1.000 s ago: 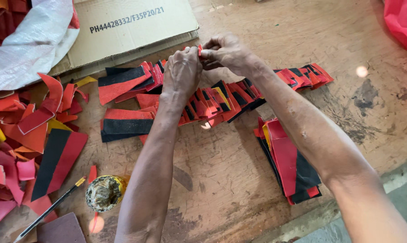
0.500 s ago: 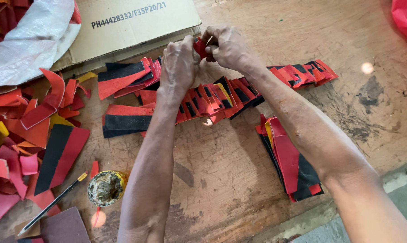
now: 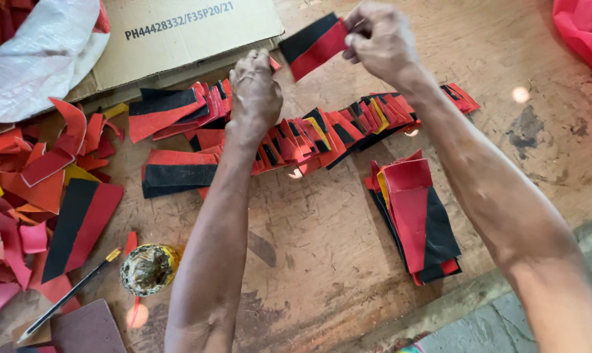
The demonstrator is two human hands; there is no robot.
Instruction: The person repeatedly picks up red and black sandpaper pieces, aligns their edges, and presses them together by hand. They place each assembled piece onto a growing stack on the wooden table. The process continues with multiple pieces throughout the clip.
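My right hand [image 3: 382, 38] pinches a red-and-black cut piece [image 3: 312, 44] and holds it up above the wooden table [image 3: 348, 248]. My left hand [image 3: 255, 91] rests with curled fingers on a long overlapping row of red-and-black pieces [image 3: 322, 134] laid across the table; whether it grips one I cannot tell. A neat stack of the same red-and-black pieces [image 3: 417, 219] lies to the right of my right forearm.
A flattened cardboard box [image 3: 178, 36] and a white plastic bag [image 3: 41, 55] lie at the back left. Loose red scraps [image 3: 41, 170] pile up at the left. A small round pot [image 3: 145, 268] and a thin brush [image 3: 67, 297] sit near the front left.
My right hand has lifted a red-and-black piece up and away from the row. My left hand stayed on the row.
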